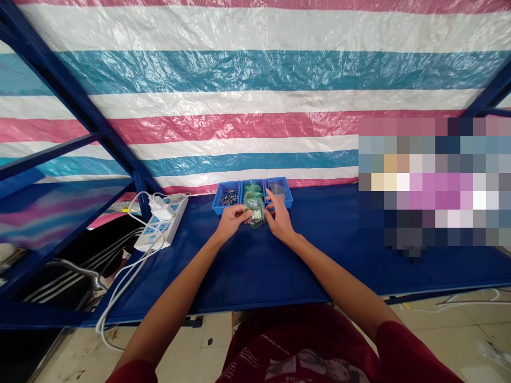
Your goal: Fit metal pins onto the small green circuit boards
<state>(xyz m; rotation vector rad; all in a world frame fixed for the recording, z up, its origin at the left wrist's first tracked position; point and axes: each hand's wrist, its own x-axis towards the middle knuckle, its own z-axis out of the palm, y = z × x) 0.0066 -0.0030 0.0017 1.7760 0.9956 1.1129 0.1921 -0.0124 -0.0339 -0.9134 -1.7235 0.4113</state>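
My left hand point(231, 222) pinches the left edge of a small clear plastic bag point(256, 213) between thumb and fingers. The bag has a greenish tint and small pale pieces inside that I cannot make out. It is held at the front of the middle bin. My right hand point(280, 219) is by the bag's right side with its fingers apart, the index finger over the right bin. Three blue plastic bins stand side by side: the left bin point(217, 204) holds dark screw-like pieces, the middle one green bags point(253, 188), the right bin point(289, 202) clear bags.
A white power strip point(180, 214) with a plugged-in adapter point(162, 210) lies left on the blue table point(255, 276), its white cables point(115, 298) trailing over the front edge. Behind hangs a striped plastic sheet point(255, 101). Blue frame posts point(72, 90) stand left. The right side is pixelated.
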